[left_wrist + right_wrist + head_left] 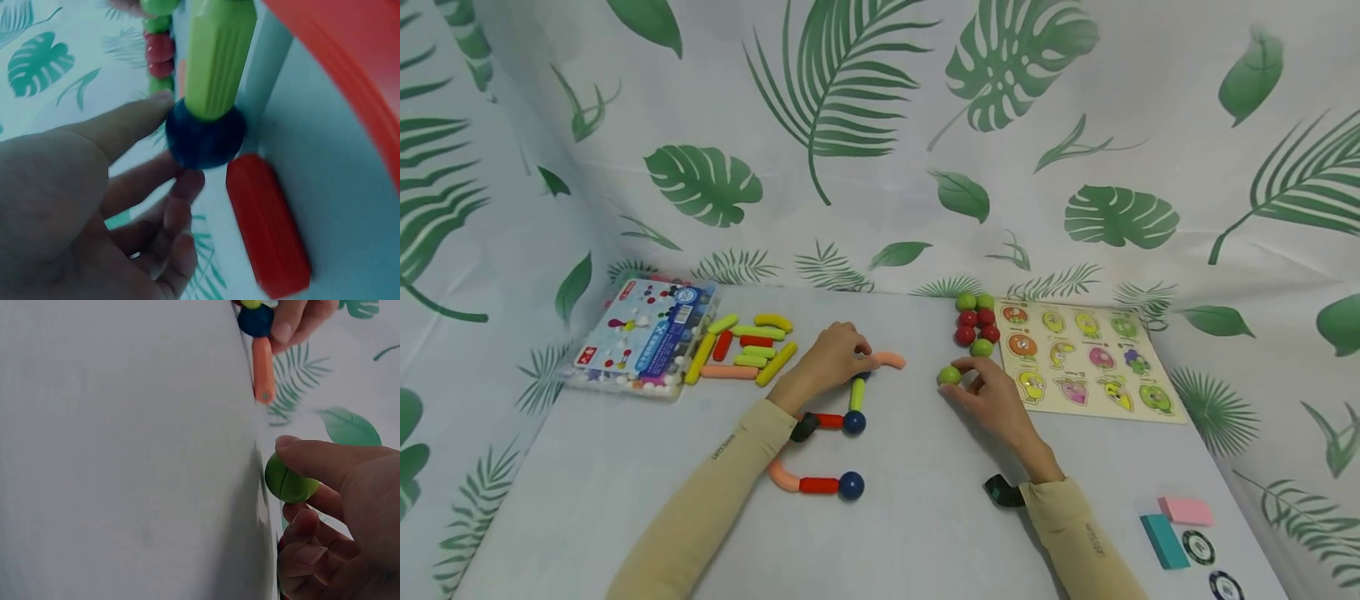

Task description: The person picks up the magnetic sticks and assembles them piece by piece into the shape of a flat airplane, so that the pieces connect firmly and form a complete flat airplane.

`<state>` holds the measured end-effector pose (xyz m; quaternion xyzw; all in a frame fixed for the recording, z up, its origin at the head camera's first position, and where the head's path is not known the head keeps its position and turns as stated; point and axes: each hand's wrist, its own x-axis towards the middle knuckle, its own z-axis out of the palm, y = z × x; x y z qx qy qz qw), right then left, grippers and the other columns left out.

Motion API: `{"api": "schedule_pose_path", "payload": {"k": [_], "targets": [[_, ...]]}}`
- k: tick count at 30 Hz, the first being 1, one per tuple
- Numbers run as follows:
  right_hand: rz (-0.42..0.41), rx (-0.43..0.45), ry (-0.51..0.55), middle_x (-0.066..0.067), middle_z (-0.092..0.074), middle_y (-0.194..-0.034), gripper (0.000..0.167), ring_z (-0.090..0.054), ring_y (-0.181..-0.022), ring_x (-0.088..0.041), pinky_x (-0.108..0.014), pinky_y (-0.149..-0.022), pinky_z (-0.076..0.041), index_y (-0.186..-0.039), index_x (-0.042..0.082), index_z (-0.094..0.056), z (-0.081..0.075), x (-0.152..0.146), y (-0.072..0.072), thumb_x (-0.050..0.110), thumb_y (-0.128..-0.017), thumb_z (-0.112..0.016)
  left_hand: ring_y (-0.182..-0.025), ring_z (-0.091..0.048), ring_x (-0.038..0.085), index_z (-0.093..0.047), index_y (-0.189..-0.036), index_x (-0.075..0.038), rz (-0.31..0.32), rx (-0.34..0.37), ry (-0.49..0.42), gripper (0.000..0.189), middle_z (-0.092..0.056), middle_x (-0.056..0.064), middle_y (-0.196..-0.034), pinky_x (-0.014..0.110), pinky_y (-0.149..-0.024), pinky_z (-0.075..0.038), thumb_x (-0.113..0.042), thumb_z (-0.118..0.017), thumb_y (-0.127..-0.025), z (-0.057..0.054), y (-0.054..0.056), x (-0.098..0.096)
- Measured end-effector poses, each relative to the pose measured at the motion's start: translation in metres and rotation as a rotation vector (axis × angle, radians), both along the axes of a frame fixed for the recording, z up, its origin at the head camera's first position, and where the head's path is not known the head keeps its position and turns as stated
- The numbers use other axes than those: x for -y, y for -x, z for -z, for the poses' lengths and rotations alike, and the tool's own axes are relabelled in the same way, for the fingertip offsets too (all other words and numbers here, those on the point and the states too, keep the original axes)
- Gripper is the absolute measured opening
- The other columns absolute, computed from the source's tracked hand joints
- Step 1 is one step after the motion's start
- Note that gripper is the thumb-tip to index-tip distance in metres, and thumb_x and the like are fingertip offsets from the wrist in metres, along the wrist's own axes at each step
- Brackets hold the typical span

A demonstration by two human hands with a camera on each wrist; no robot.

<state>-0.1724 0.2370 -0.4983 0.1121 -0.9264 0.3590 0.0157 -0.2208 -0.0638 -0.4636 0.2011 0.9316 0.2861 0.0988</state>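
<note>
My left hand (831, 358) pinches a dark blue ball (203, 137) between thumb and fingers. A lime-green rod (857, 395) joins that ball to a second blue ball (853, 422), which has a red rod (830, 422) on its left. From the held ball a curved orange rod (264, 372) sticks out to the right. Lower down, a red rod (818, 485) links a third blue ball (851, 486) to an orange curved rod (784, 477), partly behind the left sleeve. My right hand (992, 400) pinches a green ball (290, 480) close over the table.
Several red and green balls (967, 318) stand in two rows beside a fruit sticker board (1030, 408). Loose coloured rods (730, 372) lie next to a clear case with a printed sheet (643, 325). Pink (1186, 511) and teal blocks (1165, 541) and round chips (1198, 547) lie front right.
</note>
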Motion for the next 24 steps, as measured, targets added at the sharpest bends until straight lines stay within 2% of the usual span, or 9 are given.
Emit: {"api": "schedule_pose_path", "payload": {"k": [5, 9, 12, 16, 24], "targets": [[-0.037, 0.002, 0.01, -0.004, -0.065, -0.116, 0.043, -0.055, -0.082, -0.016, -0.025, -0.07, -0.046, -0.124, 0.014, -0.065, -0.001, 0.016, 0.0, 0.033, -0.088, -0.08, -0.096, -0.057, 0.025, -0.078, -0.104, -0.005, -0.039, -0.027, 0.071, 0.034, -0.066, 0.01, -0.101, 0.038, -0.087, -0.048, -0.037, -0.072, -0.095, 0.006, -0.001, -0.012], [-0.056, 0.012, 0.01, -0.002, -0.066, -0.116, 0.043, -0.055, -0.081, -0.016, -0.025, -0.07, -0.046, -0.125, 0.015, -0.065, 0.001, 0.025, 0.001, 0.033, -0.089, -0.08, -0.086, -0.058, 0.022, -0.078, -0.096, -0.003, -0.088, 0.004, 0.079, 0.032, -0.067, 0.009, -0.091, 0.032, -0.076, -0.049, -0.035, -0.073, -0.094, 0.004, -0.001, -0.019], [-0.067, 0.006, 0.013, -0.001, -0.066, -0.115, 0.043, -0.055, -0.08, -0.016, -0.025, -0.07, -0.046, -0.125, 0.015, -0.065, 0.004, 0.03, 0.002, 0.034, -0.089, -0.079, -0.077, -0.057, 0.02, -0.077, -0.091, -0.004, -0.134, 0.044, 0.042, 0.029, -0.066, 0.006, -0.084, 0.027, -0.066, -0.046, -0.033, -0.073, -0.094, 0.003, -0.002, -0.021], [-0.072, 0.006, 0.019, -0.001, -0.067, -0.116, 0.041, -0.055, -0.078, -0.015, -0.025, -0.069, -0.046, -0.124, 0.015, -0.065, 0.005, 0.035, 0.002, 0.032, -0.089, -0.079, -0.074, -0.057, 0.018, -0.077, -0.09, -0.004, -0.171, 0.086, -0.044, 0.028, -0.067, 0.006, -0.086, 0.024, -0.062, -0.045, -0.031, -0.072, -0.095, 0.008, -0.002, -0.018], [-0.072, 0.016, 0.043, -0.001, -0.067, -0.115, 0.041, -0.055, -0.078, -0.016, -0.025, -0.068, -0.046, -0.124, 0.015, -0.065, 0.005, 0.043, 0.004, 0.032, -0.089, -0.079, -0.073, -0.058, 0.017, -0.078, -0.091, -0.004, -0.156, 0.101, -0.094, 0.031, -0.071, 0.007, -0.087, 0.024, -0.063, -0.046, -0.034, -0.073, -0.094, 0.01, -0.001, -0.013]]}}
